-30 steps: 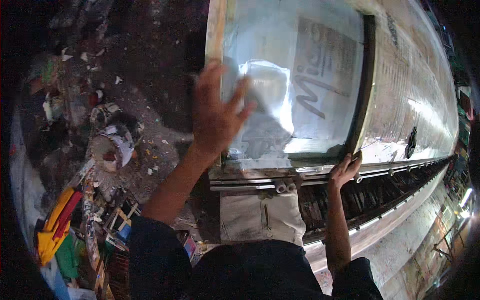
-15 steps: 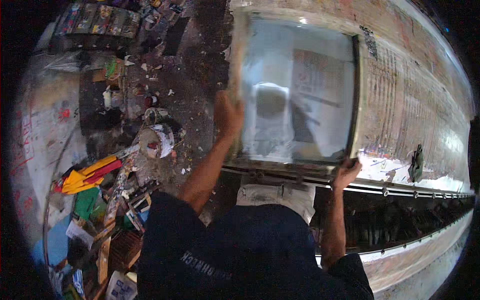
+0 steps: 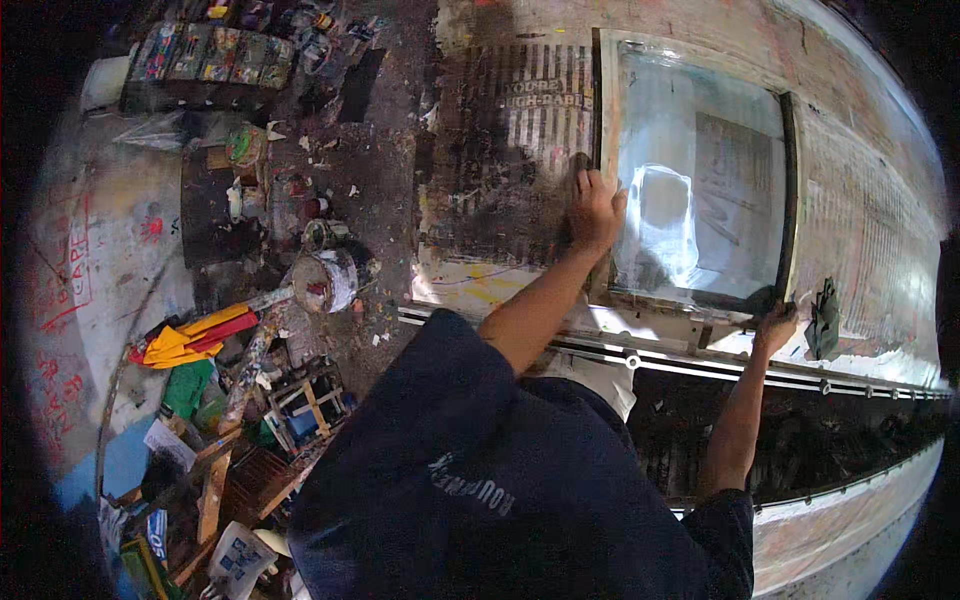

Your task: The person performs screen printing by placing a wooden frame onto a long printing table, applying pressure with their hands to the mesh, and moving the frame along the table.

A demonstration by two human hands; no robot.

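A wooden screen-printing frame [image 3: 655,125] with a pale bluish mesh lies on a long stained table [image 3: 850,230]. A bright reflection shines on the mesh, and a darker rectangle shows on its right half. My left hand [image 3: 597,212] is wrapped over the frame's left rail, its fingers on the outer side. At the near right corner my right hand [image 3: 776,327] grips the frame, with its fingertips partly hidden. A small dark cloth-like thing [image 3: 823,325] lies on the table just right of that hand.
A white rail [image 3: 700,375] with small round fittings runs along the table's near edge, above a dark gap. Left of the table stand a paint-crusted bucket [image 3: 325,282], yellow and red cloths [image 3: 195,340] and a heap of wooden scraps [image 3: 215,490]. Several paint containers [image 3: 215,55] stand far left.
Both my hands and the frame have moved right along the table. A dark, striped stretch of tabletop now shows to the left of the frame. My body has leaned right too.
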